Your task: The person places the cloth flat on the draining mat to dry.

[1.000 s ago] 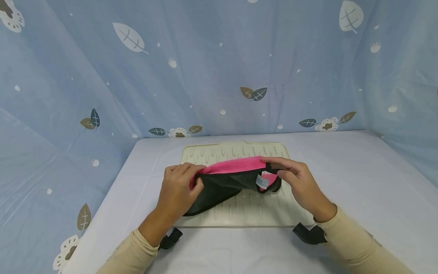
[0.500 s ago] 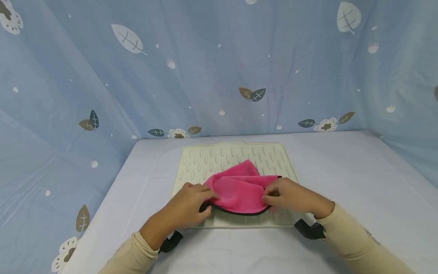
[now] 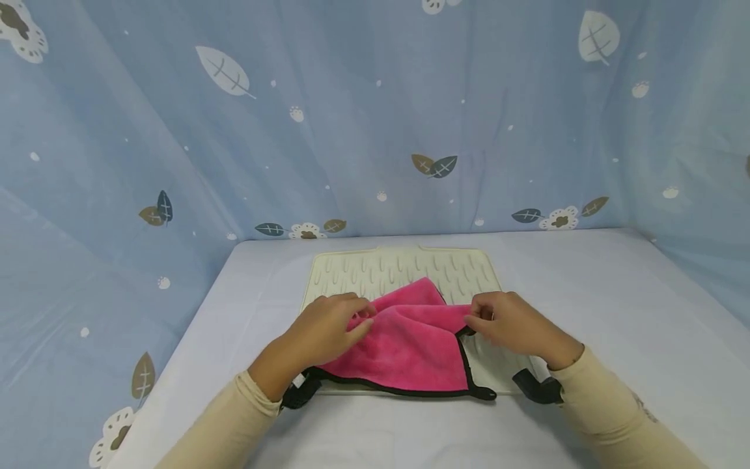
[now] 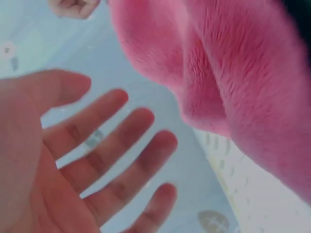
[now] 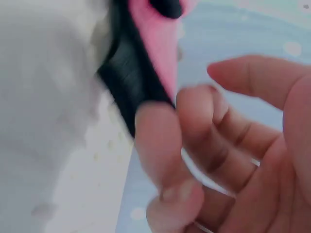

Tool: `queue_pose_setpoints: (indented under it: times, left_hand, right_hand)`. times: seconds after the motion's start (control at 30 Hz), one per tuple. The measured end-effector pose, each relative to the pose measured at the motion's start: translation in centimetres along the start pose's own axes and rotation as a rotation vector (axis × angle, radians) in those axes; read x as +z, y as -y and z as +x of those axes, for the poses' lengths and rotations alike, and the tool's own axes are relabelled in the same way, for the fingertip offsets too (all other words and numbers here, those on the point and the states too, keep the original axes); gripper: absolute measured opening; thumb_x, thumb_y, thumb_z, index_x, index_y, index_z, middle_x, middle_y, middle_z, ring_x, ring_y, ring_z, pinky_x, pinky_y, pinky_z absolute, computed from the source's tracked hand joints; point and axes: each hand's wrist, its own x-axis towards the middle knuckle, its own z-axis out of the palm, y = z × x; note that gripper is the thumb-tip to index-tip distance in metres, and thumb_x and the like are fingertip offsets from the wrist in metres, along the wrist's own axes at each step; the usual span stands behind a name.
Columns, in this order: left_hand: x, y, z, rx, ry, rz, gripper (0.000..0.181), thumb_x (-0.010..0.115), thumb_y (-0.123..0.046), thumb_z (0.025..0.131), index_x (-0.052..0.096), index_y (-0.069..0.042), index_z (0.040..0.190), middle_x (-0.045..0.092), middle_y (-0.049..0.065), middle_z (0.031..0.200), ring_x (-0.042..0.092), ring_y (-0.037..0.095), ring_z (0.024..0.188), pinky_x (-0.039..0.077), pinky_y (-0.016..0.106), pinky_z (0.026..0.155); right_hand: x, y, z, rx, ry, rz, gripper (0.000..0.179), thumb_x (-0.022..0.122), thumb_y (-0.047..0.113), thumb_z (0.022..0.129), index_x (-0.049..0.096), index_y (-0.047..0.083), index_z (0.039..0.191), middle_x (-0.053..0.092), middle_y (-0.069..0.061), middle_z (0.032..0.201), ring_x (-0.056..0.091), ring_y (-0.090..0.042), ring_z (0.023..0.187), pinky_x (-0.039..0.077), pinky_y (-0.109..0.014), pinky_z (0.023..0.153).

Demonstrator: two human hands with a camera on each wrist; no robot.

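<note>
A pink plush towel (image 3: 404,352) with black trim lies rumpled over a cream ridged mat (image 3: 469,273). Its near edge hangs past the mat's front, with a black loop (image 3: 483,393) at the near right corner. My left hand (image 3: 328,329) hovers over the towel's left side. In the left wrist view its fingers (image 4: 126,131) are spread apart from the plush. My right hand (image 3: 510,326) holds a raised right corner between curled fingers. In the right wrist view the black edge and dark underside (image 5: 124,63) meet the fingertips, with the thumb (image 5: 243,73) standing away.
A white cloth covers the table (image 3: 586,280). Blue leaf-print curtain (image 3: 375,130) rises along the back and sides. Dark curved straps hang below each wrist, the right strap (image 3: 536,387) near the mat's front right corner.
The towel has turned from its dark side to pink side up and spread toward me, its near edge dropping past the mat. My left hand has come off it; the right shifted slightly up.
</note>
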Motion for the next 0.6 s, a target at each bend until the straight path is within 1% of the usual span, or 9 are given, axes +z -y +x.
queue_pose_setpoints:
  times: [0.1, 0.17, 0.23, 0.33, 0.4, 0.47, 0.53, 0.6]
  left_hand:
    - [0.1, 0.1, 2.1, -0.044, 0.005, 0.063, 0.018, 0.067, -0.027, 0.095, 0.073, -0.019, 0.110, 0.070, -0.002, 0.102, 0.067, 0.017, 0.091, 0.052, 0.040, 0.081]
    - [0.5, 0.3, 3.2, -0.082, 0.030, 0.088, 0.020, 0.066, -0.028, 0.095, 0.072, -0.019, 0.112, 0.070, 0.000, 0.103, 0.067, 0.018, 0.093, 0.052, 0.041, 0.082]
    - [1.0, 0.5, 4.2, -0.116, 0.068, 0.095, 0.022, 0.066, -0.030, 0.096, 0.071, -0.017, 0.114, 0.070, 0.002, 0.103, 0.067, 0.018, 0.094, 0.053, 0.041, 0.082]
    - [1.6, 0.7, 5.3, -0.149, 0.130, 0.094, 0.025, 0.066, -0.033, 0.096, 0.071, -0.017, 0.115, 0.070, 0.000, 0.100, 0.064, 0.015, 0.090, 0.053, 0.039, 0.080]
    - [2.0, 0.7, 5.9, -0.158, 0.159, 0.094, 0.025, 0.066, -0.033, 0.096, 0.071, -0.017, 0.114, 0.068, -0.001, 0.095, 0.061, 0.014, 0.085, 0.052, 0.038, 0.076]
    - [2.2, 0.6, 6.1, -0.166, 0.170, 0.085, 0.021, 0.068, -0.032, 0.095, 0.071, -0.017, 0.109, 0.066, -0.002, 0.088, 0.058, 0.013, 0.080, 0.050, 0.037, 0.071]
    - [2.3, 0.5, 6.2, -0.175, 0.165, 0.077, 0.015, 0.069, -0.029, 0.094, 0.070, -0.017, 0.103, 0.063, -0.003, 0.081, 0.056, 0.014, 0.076, 0.048, 0.036, 0.067]
    - [2.4, 0.4, 6.2, -0.189, 0.147, 0.071, 0.009, 0.070, -0.026, 0.092, 0.068, -0.018, 0.097, 0.060, -0.004, 0.075, 0.055, 0.014, 0.072, 0.045, 0.035, 0.063]
  right_hand:
    - [-0.1, -0.9, 0.2, 0.042, -0.095, -0.104, 0.019, 0.068, 0.021, 0.093, 0.060, 0.014, 0.078, 0.049, 0.006, 0.058, 0.045, -0.008, 0.049, 0.038, -0.025, 0.048]
    - [-0.1, -1.5, 0.4, 0.063, -0.128, -0.153, 0.022, 0.069, 0.025, 0.093, 0.060, 0.013, 0.078, 0.047, 0.004, 0.057, 0.041, -0.009, 0.050, 0.035, -0.026, 0.048]
    - [0.0, -1.8, 0.4, 0.097, -0.127, -0.169, 0.026, 0.069, 0.030, 0.093, 0.059, 0.013, 0.076, 0.044, 0.004, 0.056, 0.039, -0.011, 0.051, 0.033, -0.026, 0.049]
    - [0.4, -2.1, 0.5, 0.134, -0.092, -0.158, 0.031, 0.069, 0.035, 0.092, 0.060, 0.013, 0.072, 0.045, 0.004, 0.056, 0.040, -0.012, 0.052, 0.033, -0.028, 0.049]
    - [0.7, -2.1, 0.6, 0.127, -0.074, -0.140, 0.031, 0.069, 0.034, 0.092, 0.062, 0.014, 0.070, 0.045, 0.005, 0.056, 0.040, -0.012, 0.053, 0.033, -0.027, 0.050]
    - [1.0, -2.1, 0.7, 0.090, -0.077, -0.132, 0.029, 0.070, 0.030, 0.092, 0.062, 0.015, 0.068, 0.047, 0.006, 0.056, 0.041, -0.010, 0.053, 0.034, -0.026, 0.050]
    - [1.1, -2.0, 0.8, 0.038, -0.095, -0.121, 0.028, 0.070, 0.022, 0.092, 0.059, 0.016, 0.067, 0.048, 0.007, 0.057, 0.040, -0.009, 0.054, 0.034, -0.024, 0.051]
    - [1.0, -1.8, 0.8, -0.009, -0.127, -0.114, 0.029, 0.070, 0.015, 0.090, 0.055, 0.016, 0.065, 0.047, 0.008, 0.058, 0.040, -0.007, 0.054, 0.034, -0.023, 0.052]
